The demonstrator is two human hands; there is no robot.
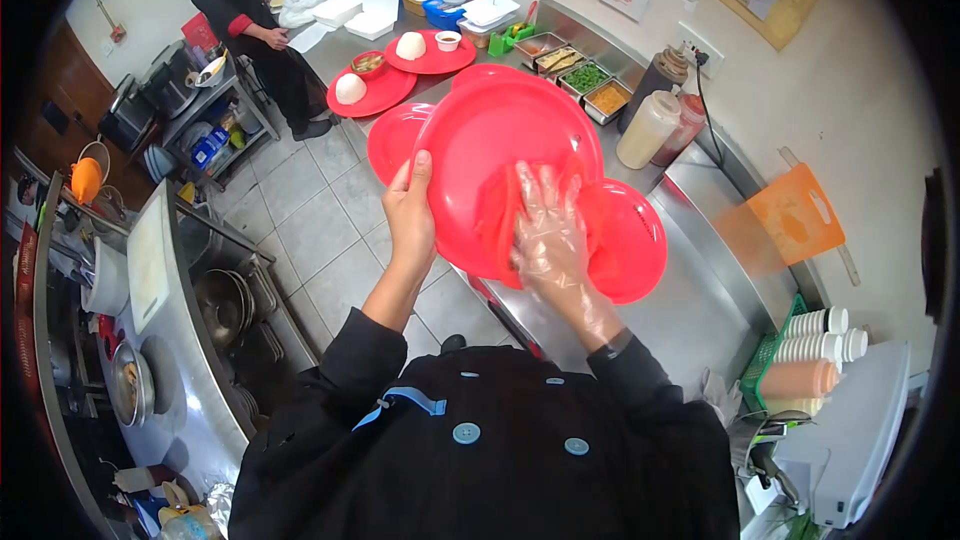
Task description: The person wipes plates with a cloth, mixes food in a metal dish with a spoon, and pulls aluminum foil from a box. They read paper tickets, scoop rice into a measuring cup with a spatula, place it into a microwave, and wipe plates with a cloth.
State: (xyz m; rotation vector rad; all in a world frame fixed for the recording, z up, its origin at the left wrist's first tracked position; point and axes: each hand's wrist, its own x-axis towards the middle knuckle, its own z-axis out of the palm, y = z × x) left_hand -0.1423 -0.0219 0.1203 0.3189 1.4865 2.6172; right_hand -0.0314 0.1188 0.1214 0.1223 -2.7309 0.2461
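The red plate is raised above the steel bench, near its floor-side edge. The left hand clamps the left rim, thumb on the face. The gloved right hand lies spread over a red cloth; whether it grips cannot be told. Expect light, stiff, probably slippery plastic; hold at 2 opposite rim points.

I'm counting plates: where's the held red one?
Head view, centre: the red plate is in the left hand, its lower right under the gloved right hand.
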